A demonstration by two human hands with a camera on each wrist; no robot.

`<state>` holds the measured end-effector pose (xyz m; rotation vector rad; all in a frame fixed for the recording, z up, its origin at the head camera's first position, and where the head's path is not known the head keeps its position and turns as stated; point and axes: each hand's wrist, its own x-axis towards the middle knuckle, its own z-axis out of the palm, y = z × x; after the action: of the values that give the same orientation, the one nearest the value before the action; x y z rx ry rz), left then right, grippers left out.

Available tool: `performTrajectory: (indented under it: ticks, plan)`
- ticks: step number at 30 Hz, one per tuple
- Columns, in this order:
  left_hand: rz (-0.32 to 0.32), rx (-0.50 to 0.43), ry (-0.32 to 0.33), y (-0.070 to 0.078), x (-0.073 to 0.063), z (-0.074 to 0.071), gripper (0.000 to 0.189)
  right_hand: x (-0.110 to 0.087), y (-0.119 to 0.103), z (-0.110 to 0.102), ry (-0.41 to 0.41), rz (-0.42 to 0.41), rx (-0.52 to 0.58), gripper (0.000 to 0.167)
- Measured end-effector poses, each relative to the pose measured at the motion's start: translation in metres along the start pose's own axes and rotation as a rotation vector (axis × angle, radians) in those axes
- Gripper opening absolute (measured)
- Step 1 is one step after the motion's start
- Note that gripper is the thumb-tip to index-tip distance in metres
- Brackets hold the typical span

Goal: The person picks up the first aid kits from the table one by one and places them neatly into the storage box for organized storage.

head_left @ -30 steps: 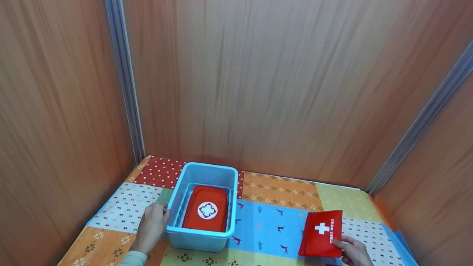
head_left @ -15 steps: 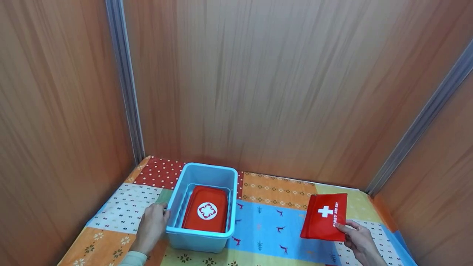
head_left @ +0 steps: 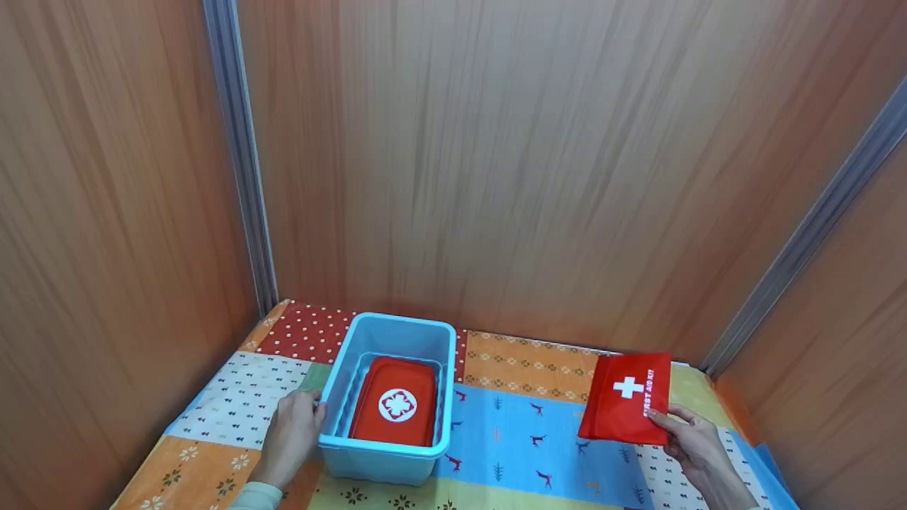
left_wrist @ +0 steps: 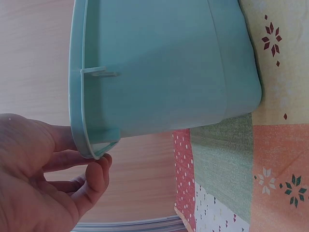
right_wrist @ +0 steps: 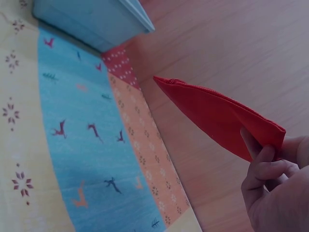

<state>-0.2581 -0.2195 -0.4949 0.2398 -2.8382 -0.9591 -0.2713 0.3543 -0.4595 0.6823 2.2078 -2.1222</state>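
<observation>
A light blue plastic bin (head_left: 382, 462) stands on the patterned cloth, left of centre in the head view. Inside it lies a red case (head_left: 368, 418) with a white round emblem. My left hand (head_left: 292, 432) pinches the bin's rim (left_wrist: 79, 116) at its near left corner, thumb and fingers on either side of it. On the right, my right hand (head_left: 691, 439) grips a red first aid pouch (head_left: 616, 411) by its lower right edge, white cross facing up. In the right wrist view the pouch (right_wrist: 217, 113) is held above the cloth, its zipper along the upper edge.
A patchwork-print cloth (head_left: 524, 439) covers the table. Wood-grain panels (head_left: 453, 177) close off the back and both sides, with grey metal strips (head_left: 244, 156) in the corners. Between bin and pouch lies a stretch of blue printed cloth.
My right hand has lifted the first aid pouch up and away, slightly to the right, off the near part of the cloth. The left hand and the bin have stayed in place.
</observation>
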Motion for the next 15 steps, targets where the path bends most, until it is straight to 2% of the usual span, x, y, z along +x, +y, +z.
performTrajectory:
  ticks: [6,15]
  plan:
    - [-0.030,0.009,-0.049,0.002,0.002,-0.001,0.039,-0.002,-0.002,0.002,-0.001,0.015,0.011,0.073]
    - [-0.044,0.006,-0.071,0.002,0.003,-0.002,0.039,-0.002,-0.003,0.014,-0.017,-0.011,0.007,0.065]
